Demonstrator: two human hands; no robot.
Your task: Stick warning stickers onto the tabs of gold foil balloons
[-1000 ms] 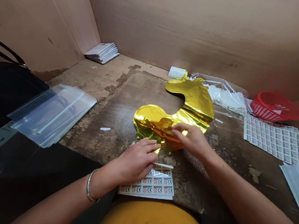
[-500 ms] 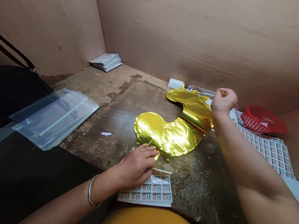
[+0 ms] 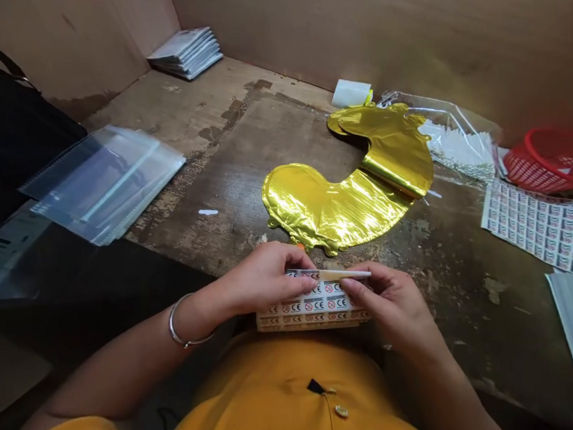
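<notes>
Near the table's front edge, my left hand [image 3: 272, 275] pinches the top of a sheet of CE labels [image 3: 319, 304] between thumb and fingers. The sheet is white with rows of small printed marks, and its lower part bends close to my body. My right hand [image 3: 391, 299] grips the sheet's right side with its thumb in front. A narrow white strip [image 3: 356, 274] runs along the top between both hands; whether it is a folded edge or a stick I cannot tell. Beyond lies a flat gold foil balloon [image 3: 336, 204], curved and partly folded over, touched by neither hand.
Clear plastic sleeves [image 3: 113, 183] lie at the left beside a black bag [image 3: 9, 145]. Stacked packets [image 3: 187, 53] stand in the back corner. On the right are a bag of white sticks [image 3: 461, 146], a red basket [image 3: 537, 159] and another label sheet [image 3: 543, 226].
My right hand has come from the far right of the balloon to the label sheet and now holds its right side. The sheet is raised and tilted. The view has dipped downward.
</notes>
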